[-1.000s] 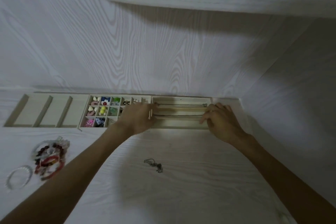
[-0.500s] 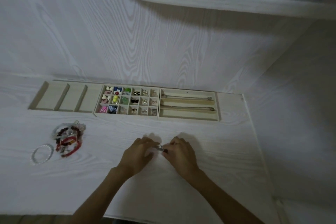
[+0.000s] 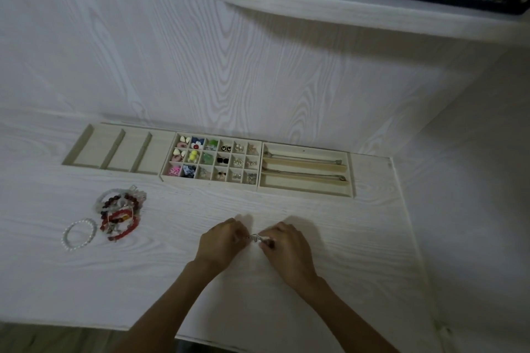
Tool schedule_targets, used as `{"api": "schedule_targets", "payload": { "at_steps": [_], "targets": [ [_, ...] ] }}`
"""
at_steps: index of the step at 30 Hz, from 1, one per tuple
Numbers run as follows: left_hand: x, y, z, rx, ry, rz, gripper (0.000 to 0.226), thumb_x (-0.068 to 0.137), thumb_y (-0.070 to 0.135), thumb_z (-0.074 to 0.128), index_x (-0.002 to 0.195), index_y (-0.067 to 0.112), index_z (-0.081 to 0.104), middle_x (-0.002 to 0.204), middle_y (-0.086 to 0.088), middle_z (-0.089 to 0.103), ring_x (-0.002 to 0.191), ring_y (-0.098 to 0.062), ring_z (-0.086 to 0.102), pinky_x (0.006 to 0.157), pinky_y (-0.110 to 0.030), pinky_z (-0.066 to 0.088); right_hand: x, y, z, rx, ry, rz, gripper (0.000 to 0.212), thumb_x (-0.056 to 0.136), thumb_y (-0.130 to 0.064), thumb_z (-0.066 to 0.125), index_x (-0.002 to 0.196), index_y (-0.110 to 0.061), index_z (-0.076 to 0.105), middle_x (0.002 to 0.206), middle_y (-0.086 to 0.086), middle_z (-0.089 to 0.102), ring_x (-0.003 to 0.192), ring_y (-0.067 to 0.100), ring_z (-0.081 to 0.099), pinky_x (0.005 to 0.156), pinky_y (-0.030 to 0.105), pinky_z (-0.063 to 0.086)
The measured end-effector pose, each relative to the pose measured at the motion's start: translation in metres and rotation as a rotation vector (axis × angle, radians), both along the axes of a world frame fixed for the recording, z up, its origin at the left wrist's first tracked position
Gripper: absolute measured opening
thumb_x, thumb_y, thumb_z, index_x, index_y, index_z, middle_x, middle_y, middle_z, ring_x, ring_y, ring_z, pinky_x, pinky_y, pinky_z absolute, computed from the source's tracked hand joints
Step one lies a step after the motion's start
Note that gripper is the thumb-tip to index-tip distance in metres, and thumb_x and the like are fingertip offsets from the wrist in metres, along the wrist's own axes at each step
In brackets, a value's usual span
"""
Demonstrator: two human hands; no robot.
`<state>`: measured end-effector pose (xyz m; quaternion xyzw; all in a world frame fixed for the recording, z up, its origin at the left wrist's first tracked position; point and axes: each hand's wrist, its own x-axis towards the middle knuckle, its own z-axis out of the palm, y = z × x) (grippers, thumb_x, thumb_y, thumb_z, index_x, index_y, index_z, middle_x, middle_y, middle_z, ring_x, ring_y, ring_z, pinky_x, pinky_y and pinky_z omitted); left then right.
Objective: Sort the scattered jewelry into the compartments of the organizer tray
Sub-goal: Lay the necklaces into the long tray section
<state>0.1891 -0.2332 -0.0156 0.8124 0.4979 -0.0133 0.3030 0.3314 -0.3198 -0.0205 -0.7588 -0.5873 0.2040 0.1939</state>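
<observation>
Risk first: the thin necklace chain (image 3: pixel 256 237), bunched between both hands just above the white desk (image 3: pixel 344 252), could knot or slip free if the ends are drawn apart unevenly, and a slack chain would likely snag on a divider of the necklace tray (image 3: pixel 305 193) at the far right, where two chains already lie in the farther slots and the nearest slot looks free. The pile of beaded bracelets (image 3: pixel 120 215) and the pearl bracelet (image 3: pixel 79 233) at near left are not yet sorted; the three-slot tray (image 3: pixel 86 137) at far left holds nothing visible.

Left hand (image 3: pixel 220 243) and right hand (image 3: pixel 286 246) are close together, knuckles up, fingers curled inward, each pinching the chain. Fingertips are hidden from view.
</observation>
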Motion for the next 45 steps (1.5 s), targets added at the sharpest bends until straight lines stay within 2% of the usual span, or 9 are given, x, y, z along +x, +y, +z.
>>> {"api": "schedule_targets", "payload": {
  "at_steps": [6,12,16,19,23,26,31,39,45],
  "targets": [
    [-0.005,0.003,0.003,-0.132,-0.028,-0.045,0.022,0.090,0.043,0.057,0.104,0.027,0.063,0.097,0.012,0.059,0.088,-0.008,0.053,0.073,-0.021,0.037,-0.007,0.016,0.004,-0.030,-0.082,0.137,0.025,0.089,-0.025,0.057,0.110,-0.027,0.069,0.103,-0.003,0.062,0.098,0.018,0.052,0.081,0.026,0.034],
    [-0.010,0.017,0.022,-0.205,-0.137,-0.153,0.006,0.088,0.039,0.061,0.093,0.038,0.058,0.095,0.022,0.058,0.079,-0.001,0.054,0.079,-0.023,0.048,0.002,0.016,0.024,0.077,-0.229,0.183,0.009,0.077,-0.032,0.075,0.086,-0.029,0.076,0.078,-0.006,0.067,0.077,0.017,0.060,0.068,0.025,0.035],
    [-0.013,0.032,0.052,-0.376,-0.259,-0.196,0.069,0.077,0.021,0.077,0.135,0.030,0.042,0.123,0.014,0.047,0.077,-0.007,0.061,0.081,-0.022,0.053,0.017,0.006,0.066,0.015,-0.067,0.129,0.009,0.081,-0.035,0.071,0.088,-0.031,0.075,0.085,-0.012,0.064,0.080,0.007,0.054,0.068,0.020,0.030],
    [-0.002,0.028,0.076,-0.438,-0.261,-0.301,0.088,0.073,0.020,0.080,0.144,0.032,0.029,0.128,0.021,0.040,0.075,-0.005,0.061,0.078,-0.017,0.051,0.025,0.003,0.100,0.017,0.084,0.068,0.008,0.076,-0.039,0.075,0.084,-0.036,0.075,0.078,-0.016,0.061,0.073,0.004,0.054,0.060,0.013,0.037],
    [0.024,0.013,0.091,-0.524,-0.456,-0.419,0.048,0.077,0.023,0.077,0.121,0.029,0.058,0.118,0.012,0.060,0.089,-0.028,0.064,0.077,-0.037,0.055,0.032,0.003,0.139,0.016,0.215,0.083,0.012,0.077,-0.034,0.075,0.088,-0.038,0.074,0.079,-0.019,0.065,0.077,0.002,0.057,0.067,0.018,0.047],
    [0.036,0.010,0.098,-0.553,-0.504,-0.388,0.012,0.086,0.024,0.068,0.097,0.029,0.069,0.094,0.005,0.070,0.083,-0.032,0.065,0.071,-0.036,0.053,0.045,0.004,0.169,0.095,0.290,0.094,0.012,0.079,-0.030,0.072,0.088,-0.037,0.074,0.081,-0.016,0.070,0.075,0.001,0.061,0.065,0.013,0.044],
    [0.033,0.021,0.103,-0.435,-0.544,-0.334,0.015,0.089,0.022,0.065,0.095,0.011,0.073,0.089,-0.001,0.070,0.073,0.003,0.059,0.070,-0.013,0.044,0.078,-0.002,0.202,0.265,0.308,-0.012,0.012,0.079,-0.022,0.072,0.080,-0.034,0.073,0.076,-0.016,0.069,0.069,0.003,0.059,0.060,0.010,0.038],
    [0.028,0.063,0.104,-0.266,-0.460,-0.361,0.011,0.088,0.022,0.064,0.095,0.018,0.072,0.087,0.009,0.069,0.077,-0.001,0.063,0.080,-0.025,0.053,0.134,-0.016,0.221,0.349,0.211,-0.151,0.017,0.086,-0.022,0.065,0.091,-0.036,0.072,0.084,-0.013,0.071,0.081,0.013,0.063,0.064,0.025,0.043],
    [0.054,0.096,0.119,-0.198,-0.424,-0.359,0.010,0.087,0.025,0.066,0.093,0.025,0.074,0.089,0.010,0.071,0.086,-0.006,0.065,0.080,-0.016,0.050,0.154,-0.012,0.228,0.423,0.221,-0.255,0.013,0.083,-0.021,0.068,0.088,-0.032,0.072,0.084,-0.012,0.071,0.081,0.010,0.061,0.061,0.010,0.040]
  ]
}}
